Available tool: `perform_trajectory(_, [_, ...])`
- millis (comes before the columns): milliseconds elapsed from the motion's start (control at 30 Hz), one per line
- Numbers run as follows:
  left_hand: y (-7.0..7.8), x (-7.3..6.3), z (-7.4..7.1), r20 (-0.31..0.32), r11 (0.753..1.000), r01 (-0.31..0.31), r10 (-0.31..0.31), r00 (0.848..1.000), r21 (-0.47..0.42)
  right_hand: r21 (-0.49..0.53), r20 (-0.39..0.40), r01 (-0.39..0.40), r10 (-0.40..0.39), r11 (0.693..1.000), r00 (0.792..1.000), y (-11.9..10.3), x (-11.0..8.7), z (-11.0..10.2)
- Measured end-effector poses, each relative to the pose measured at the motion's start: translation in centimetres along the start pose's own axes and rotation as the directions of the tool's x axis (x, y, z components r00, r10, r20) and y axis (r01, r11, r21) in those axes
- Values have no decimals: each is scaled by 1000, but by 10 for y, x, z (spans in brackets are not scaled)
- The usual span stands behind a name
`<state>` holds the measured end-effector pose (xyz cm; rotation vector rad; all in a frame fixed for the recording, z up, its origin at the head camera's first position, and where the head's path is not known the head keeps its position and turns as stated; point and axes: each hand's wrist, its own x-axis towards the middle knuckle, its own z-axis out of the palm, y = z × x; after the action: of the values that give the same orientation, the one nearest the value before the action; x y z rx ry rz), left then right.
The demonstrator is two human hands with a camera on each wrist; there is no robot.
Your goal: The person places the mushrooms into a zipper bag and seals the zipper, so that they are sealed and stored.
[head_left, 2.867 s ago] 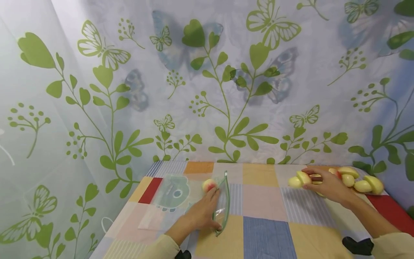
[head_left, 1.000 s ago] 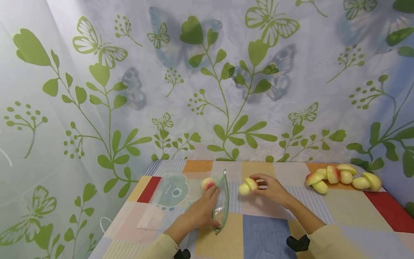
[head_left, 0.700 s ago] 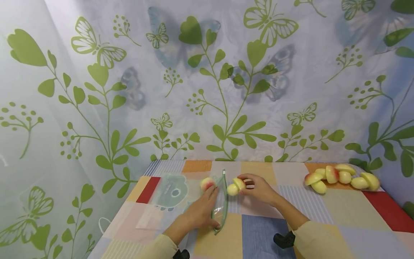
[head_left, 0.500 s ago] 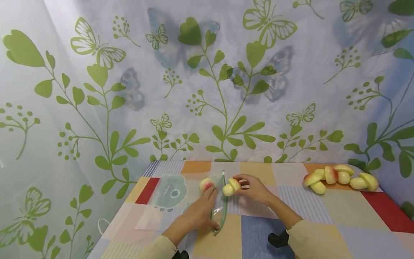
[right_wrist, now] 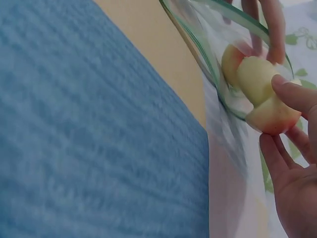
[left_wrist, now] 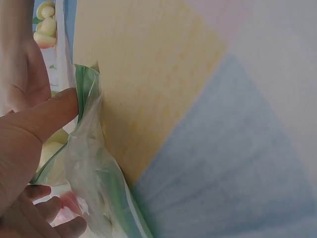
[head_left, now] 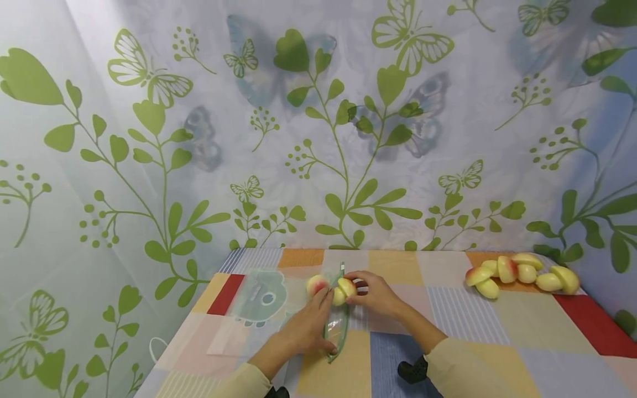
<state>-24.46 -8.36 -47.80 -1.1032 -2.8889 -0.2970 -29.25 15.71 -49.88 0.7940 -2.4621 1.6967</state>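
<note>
A clear zip bag [head_left: 259,309] with a green rim and a dinosaur print lies on its side, its mouth gaping to the right. My left hand [head_left: 306,326] holds that mouth at the rim, thumb at the near end and fingers toward the far side. Inside shows a yellow and red toy mushroom [head_left: 317,284], partly hidden by my fingers. My right hand [head_left: 373,293] pinches another toy mushroom [head_left: 346,288] by its cap. In the right wrist view its pale stem [right_wrist: 256,79] points into the bag, past the green rim [right_wrist: 233,111].
Several more toy mushrooms [head_left: 522,273] lie in a cluster at the right back of the table. A patchwork cloth [head_left: 557,326] covers the tabletop. Behind it hangs a curtain [head_left: 278,166] with leaves and butterflies.
My right hand has carried one mushroom from the right-hand cluster leftward to the bag's mouth, its stem now inside the rim. My left hand has stayed at the bag.
</note>
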Motion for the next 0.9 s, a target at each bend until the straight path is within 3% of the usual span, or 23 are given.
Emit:
perform_trajectory(467, [0,-2,0,-3,1000,-12,12,1000,28,-33,-14,-35,34,999,999,4,8,16])
perform_trajectory(900, [-1,-1,1,-24,999,-29,29,999,32,-86,-83,2,-9,996,996,5,8,20])
